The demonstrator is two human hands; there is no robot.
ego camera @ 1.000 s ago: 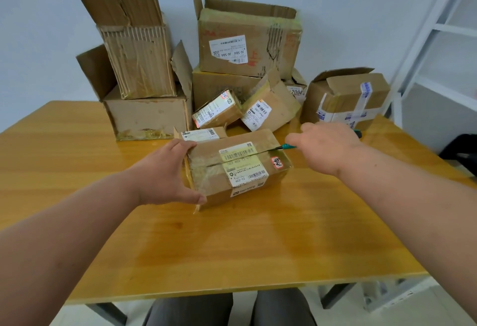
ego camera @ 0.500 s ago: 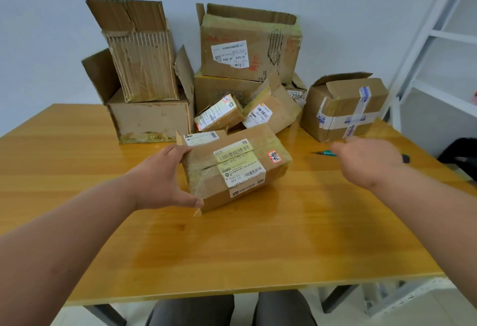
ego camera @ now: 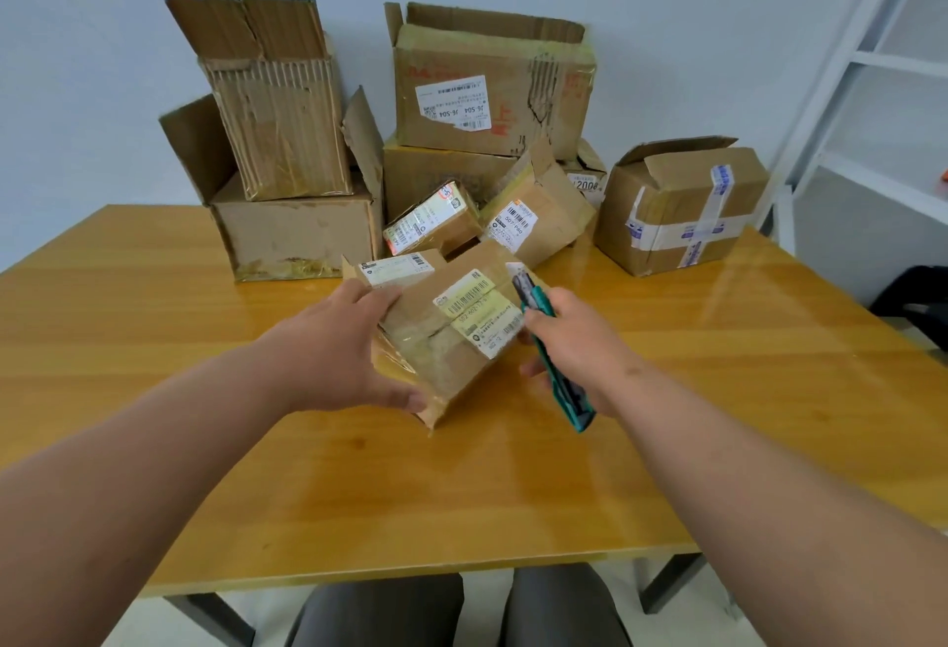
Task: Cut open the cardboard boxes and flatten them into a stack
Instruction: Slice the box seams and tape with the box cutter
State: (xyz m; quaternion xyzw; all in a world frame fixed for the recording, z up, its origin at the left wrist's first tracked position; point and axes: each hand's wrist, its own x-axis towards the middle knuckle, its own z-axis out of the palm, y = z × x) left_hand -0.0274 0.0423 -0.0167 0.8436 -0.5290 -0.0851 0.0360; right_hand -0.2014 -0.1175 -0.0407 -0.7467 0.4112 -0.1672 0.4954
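Gripping a green box cutter (ego camera: 551, 362), the right hand (ego camera: 574, 349) has been brought back from the table's far side to the small taped box (ego camera: 451, 333). The box is steadied, tilted, by the left hand (ego camera: 333, 349), fingers spread along its left end. Cutting judged imminent; nothing flattened yet.

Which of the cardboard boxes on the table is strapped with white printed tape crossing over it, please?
The box at the far right, standing apart from the pile; the others carry only clear or brownish tape and labels.
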